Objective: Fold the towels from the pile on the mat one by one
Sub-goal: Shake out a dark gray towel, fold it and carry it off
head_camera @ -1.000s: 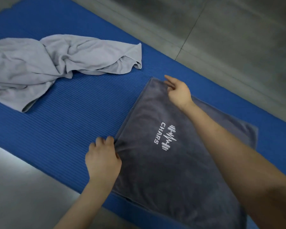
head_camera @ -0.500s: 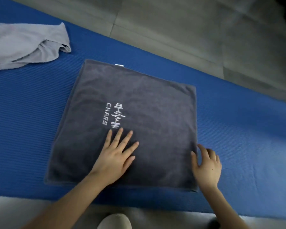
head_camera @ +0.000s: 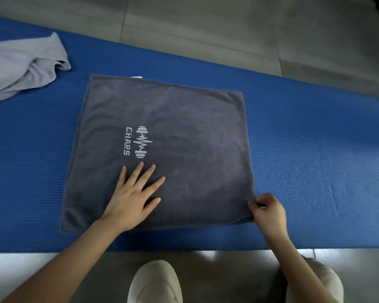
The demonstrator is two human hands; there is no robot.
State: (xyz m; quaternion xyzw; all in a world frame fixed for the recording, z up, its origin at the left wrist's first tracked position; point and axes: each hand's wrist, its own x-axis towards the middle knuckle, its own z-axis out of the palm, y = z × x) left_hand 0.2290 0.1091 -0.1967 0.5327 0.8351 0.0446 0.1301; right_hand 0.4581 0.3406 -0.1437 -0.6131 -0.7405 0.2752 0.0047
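Observation:
A dark grey towel [head_camera: 184, 127] with a white "CHARS" logo lies folded into a square on the blue mat [head_camera: 315, 149]. My left hand [head_camera: 134, 197] presses flat on its near middle, fingers spread just below the logo. My right hand [head_camera: 268, 209] pinches the towel's near right corner between thumb and curled fingers. A crumpled light grey towel [head_camera: 20, 68] lies on the mat at the far left, partly cut off by the frame.
Grey tiled floor [head_camera: 228, 22] runs beyond the mat's far edge and along its near edge. My two knees in beige trousers [head_camera: 155, 283] rest on the floor just before the mat.
My right hand went from resting open beside the towel's right edge to pinching its near right corner. The left hand stays flat on the towel. The view has drifted slightly.

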